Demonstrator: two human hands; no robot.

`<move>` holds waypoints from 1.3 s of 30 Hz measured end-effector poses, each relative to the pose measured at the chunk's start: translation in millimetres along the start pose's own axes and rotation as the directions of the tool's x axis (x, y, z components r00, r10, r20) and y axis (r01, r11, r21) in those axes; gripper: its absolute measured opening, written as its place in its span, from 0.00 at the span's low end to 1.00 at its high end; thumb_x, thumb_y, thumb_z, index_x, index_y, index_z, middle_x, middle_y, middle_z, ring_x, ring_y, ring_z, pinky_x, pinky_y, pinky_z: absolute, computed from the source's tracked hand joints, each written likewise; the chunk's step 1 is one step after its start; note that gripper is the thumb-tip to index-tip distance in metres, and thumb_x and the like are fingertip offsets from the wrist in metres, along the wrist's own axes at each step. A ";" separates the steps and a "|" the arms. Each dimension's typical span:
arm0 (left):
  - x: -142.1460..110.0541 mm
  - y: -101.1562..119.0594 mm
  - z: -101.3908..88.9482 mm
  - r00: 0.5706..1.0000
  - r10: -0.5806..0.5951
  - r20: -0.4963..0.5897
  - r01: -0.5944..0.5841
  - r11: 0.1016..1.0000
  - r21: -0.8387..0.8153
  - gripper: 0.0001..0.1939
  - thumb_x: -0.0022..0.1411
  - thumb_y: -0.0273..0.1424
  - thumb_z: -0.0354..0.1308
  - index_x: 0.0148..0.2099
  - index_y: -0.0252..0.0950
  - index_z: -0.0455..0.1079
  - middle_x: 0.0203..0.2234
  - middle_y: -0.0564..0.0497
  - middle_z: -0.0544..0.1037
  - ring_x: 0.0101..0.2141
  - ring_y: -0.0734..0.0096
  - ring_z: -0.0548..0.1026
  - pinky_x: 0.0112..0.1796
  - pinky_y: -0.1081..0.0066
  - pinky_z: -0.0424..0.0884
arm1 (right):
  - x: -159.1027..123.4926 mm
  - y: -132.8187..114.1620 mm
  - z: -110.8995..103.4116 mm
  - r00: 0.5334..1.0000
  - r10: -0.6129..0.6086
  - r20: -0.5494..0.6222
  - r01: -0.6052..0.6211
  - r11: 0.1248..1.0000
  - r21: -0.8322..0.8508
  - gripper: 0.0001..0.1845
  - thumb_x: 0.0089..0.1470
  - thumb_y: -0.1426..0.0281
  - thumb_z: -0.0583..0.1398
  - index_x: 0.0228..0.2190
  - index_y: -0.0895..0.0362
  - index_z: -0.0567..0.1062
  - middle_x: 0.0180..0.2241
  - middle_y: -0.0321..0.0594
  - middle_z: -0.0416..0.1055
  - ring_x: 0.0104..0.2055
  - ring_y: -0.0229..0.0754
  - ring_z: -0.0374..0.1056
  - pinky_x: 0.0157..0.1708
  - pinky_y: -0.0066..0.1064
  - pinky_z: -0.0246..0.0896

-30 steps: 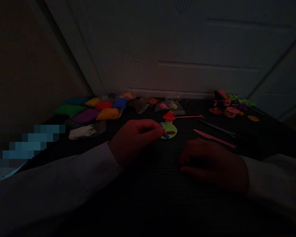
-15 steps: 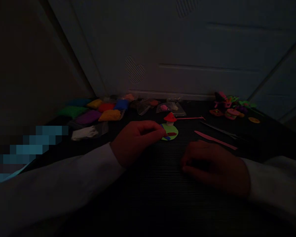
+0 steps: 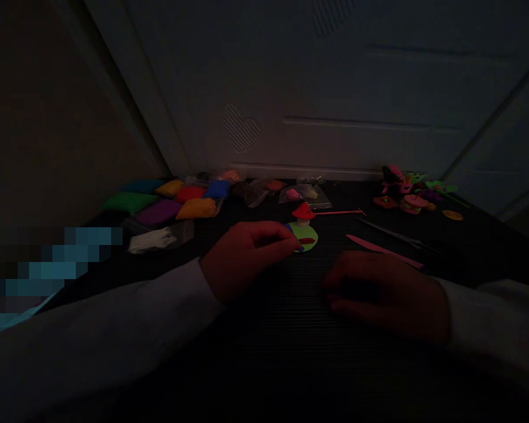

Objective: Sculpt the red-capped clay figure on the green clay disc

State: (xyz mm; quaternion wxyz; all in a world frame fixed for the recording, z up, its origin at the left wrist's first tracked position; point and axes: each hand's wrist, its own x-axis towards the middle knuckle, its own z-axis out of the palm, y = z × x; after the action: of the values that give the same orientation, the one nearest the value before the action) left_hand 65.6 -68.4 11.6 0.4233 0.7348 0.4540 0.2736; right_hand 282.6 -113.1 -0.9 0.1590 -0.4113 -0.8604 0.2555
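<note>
Green disc [image 3: 307, 232] on dark table [image 3: 282, 335]

Left hand [image 3: 249, 258], thumb near forefinger, meets its left side; right hand [image 3: 383, 294], half-curled; whether either grips anything I can't tell. Red-capped mushroom [image 3: 304, 212] stands at the disc's far edge.

Hands [image 3: 247, 258]: two
Green disc [image 3: 312, 232]: one
Red strip [image 3: 307, 241]: one
Red-capped mushroom [image 3: 304, 212]: one
Pink blade [image 3: 370, 245]: one
Pink stick [image 3: 339, 212]: one
Scissors [image 3: 388, 230]: one pair
Vivid packets [image 3: 197, 208], left: seven
White packet [image 3: 152, 239]: one
Striped reliefs [image 3: 241, 128]: two
Heaped figures [image 3: 413, 203]: cannot be counted
</note>
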 end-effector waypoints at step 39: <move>-12.0 11.0 19.3 0.958 -0.105 0.267 0.139 0.984 -0.111 0.10 0.53 0.37 0.57 0.33 0.35 0.72 0.23 0.57 0.69 0.24 0.79 0.65 0.26 0.78 0.60 | -0.7 0.8 2.8 0.934 -0.145 -0.327 0.151 0.988 -0.006 0.07 0.51 0.72 0.58 0.35 0.54 0.70 0.33 0.34 0.72 0.36 0.33 0.67 0.42 0.28 0.62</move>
State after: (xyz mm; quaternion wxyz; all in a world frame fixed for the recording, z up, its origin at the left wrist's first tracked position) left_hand 80.3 -88.9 11.4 0.5417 0.7060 0.4206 0.1767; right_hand 282.2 -114.1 -3.7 0.3220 -0.3804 -0.8482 0.1792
